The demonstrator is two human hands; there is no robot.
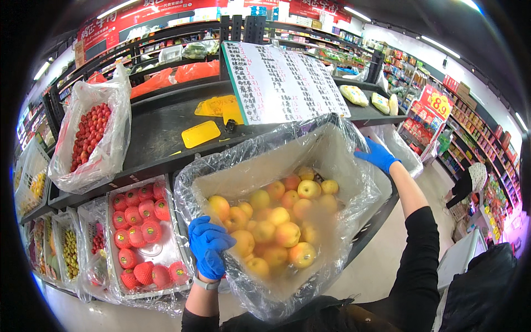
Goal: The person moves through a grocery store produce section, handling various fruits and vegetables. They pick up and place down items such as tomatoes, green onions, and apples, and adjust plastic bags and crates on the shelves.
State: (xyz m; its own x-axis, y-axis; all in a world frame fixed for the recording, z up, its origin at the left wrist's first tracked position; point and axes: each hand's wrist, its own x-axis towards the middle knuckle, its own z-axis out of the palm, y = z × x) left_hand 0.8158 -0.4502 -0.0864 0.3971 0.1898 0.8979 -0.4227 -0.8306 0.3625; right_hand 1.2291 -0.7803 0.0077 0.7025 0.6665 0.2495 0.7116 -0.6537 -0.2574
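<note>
A large crate (249, 174) lined with clear plastic stands tilted in front of me, with yellow-red apples (287, 233) piled on its bottom. My left hand (210, 247), in a blue glove, grips the near left rim over the plastic liner. At the far right corner, my right hand (378, 155), also gloved in blue, holds the rim with its thumb on the inner side. Part of the pile is blurred by a hazy smear across the view. The crate hides the shelf edge behind it.
A black display shelf (161, 112) behind bears yellow tags (201, 134), a handwritten sign board (286, 83) and a plastic-lined crate of small red fruit (90, 135). Lower left is a crate of net-wrapped fruit (135, 236). Another person (466, 184) bends in the right aisle.
</note>
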